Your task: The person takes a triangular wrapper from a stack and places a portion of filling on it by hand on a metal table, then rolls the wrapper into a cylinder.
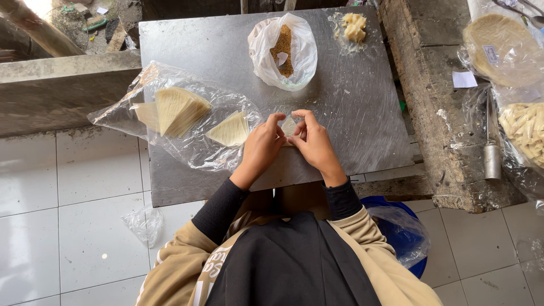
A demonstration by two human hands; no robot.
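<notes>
My left hand [262, 147] and my right hand [314, 143] meet over the near part of a steel table [215, 51]. Both pinch a small pale piece of pastry wrapper [289, 126] between their fingertips. To the left, triangular wrapper sheets [175, 110] and a smaller stack [229, 130] lie on a clear plastic bag [187, 150]. Farther back stands an open white plastic bag of brown crumbly filling [283, 51]. A few folded pastries [354, 25] sit at the table's far right.
A rough concrete ledge [436, 102] flanks the table on the right, holding bagged round wrappers [498, 48], a bag of pale strips [527, 127] and a metal tool [492, 158]. A blue tub lined with plastic [402, 232] stands by my right side. White tiled floor lies to the left.
</notes>
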